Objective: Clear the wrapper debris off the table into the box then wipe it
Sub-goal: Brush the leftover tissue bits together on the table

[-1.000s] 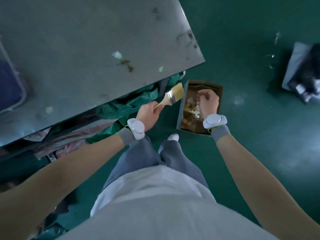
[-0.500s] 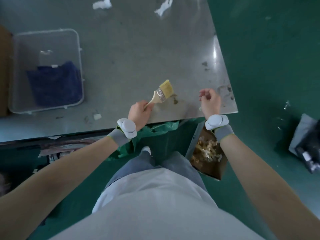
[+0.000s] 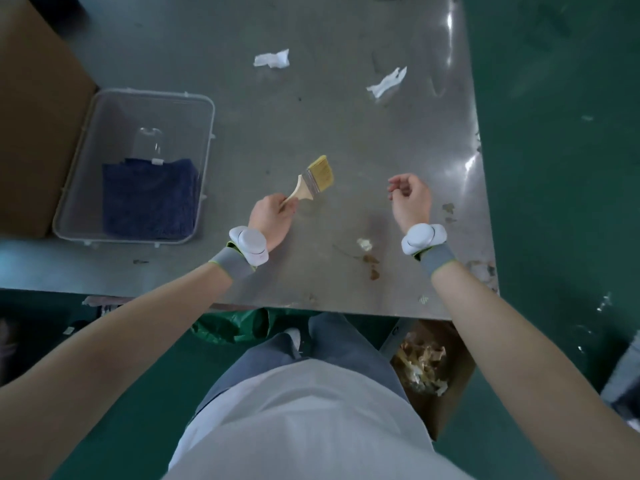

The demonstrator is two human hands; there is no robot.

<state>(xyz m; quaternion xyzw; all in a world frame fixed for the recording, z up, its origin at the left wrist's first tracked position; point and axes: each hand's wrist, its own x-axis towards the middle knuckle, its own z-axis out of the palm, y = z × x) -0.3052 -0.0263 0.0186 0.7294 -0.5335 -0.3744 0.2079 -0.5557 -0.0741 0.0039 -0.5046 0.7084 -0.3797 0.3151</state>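
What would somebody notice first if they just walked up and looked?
Probably the wooden-handled paintbrush with pale bristles, held by the left hand over the middle of the grey metal table. Next, two crumpled white wrapper scraps lying at the far side.

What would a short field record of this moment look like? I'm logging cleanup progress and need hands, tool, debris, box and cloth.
left hand: left hand grips the wooden-handled flat paintbrush, bristles pointing away over the table
right hand: right hand empty, fingers loosely curled above the table
surface: grey metal table
debris left: two crumpled white wrapper scraps at the far side; small pale bits and brown stains near the front edge
box: brown cardboard box on the floor, holding scraps
cloth: dark blue cloth lying in the clear plastic bin
wiping: not started
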